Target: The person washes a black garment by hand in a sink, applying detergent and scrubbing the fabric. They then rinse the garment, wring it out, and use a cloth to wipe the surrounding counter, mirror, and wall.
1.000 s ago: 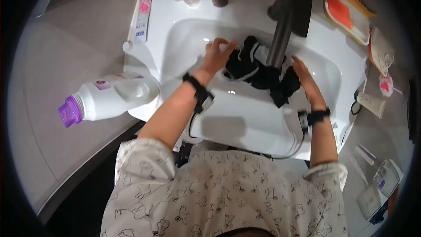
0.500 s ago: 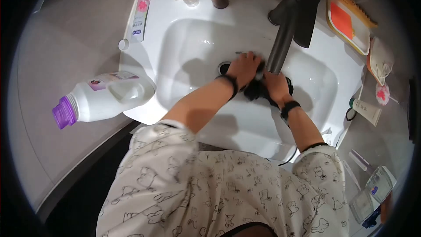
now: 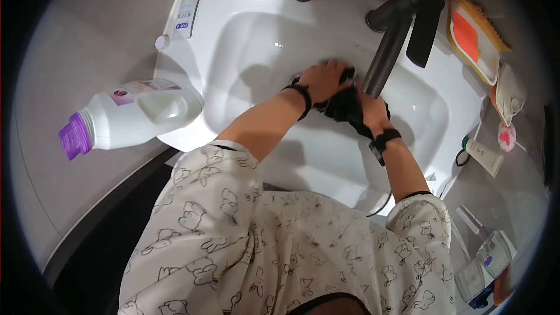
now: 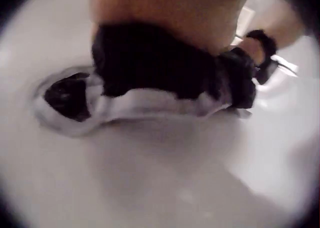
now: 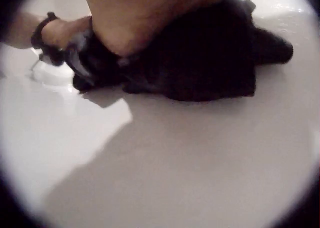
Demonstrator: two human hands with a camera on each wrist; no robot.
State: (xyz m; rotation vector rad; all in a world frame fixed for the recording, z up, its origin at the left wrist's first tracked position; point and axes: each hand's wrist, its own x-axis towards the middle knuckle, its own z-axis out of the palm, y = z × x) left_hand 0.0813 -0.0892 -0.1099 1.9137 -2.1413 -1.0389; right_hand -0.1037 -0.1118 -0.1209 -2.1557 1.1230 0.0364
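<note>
Change: hands apart a second ago, now together | left hand (image 3: 324, 84): curled over cloth (image 3: 345, 106) | right hand (image 3: 371, 109): gripping cloth, fingertips hidden | cloth: bunched in sink (image 3: 242, 46) | judged: rubbing or squeezing underway

Cloth (image 3: 347, 107) lay in the sink (image 3: 245, 52), the left hand (image 3: 324, 84) on its left part, the right hand (image 3: 371, 109) on its right. The faucet (image 3: 392, 46) stood behind, at the far rim, with a tray (image 3: 489, 61) to its right. Leftward, from near to far, came a detergent bottle (image 3: 131, 118), a cap (image 3: 162, 42) and a squeeze tube (image 3: 189, 6).
</note>
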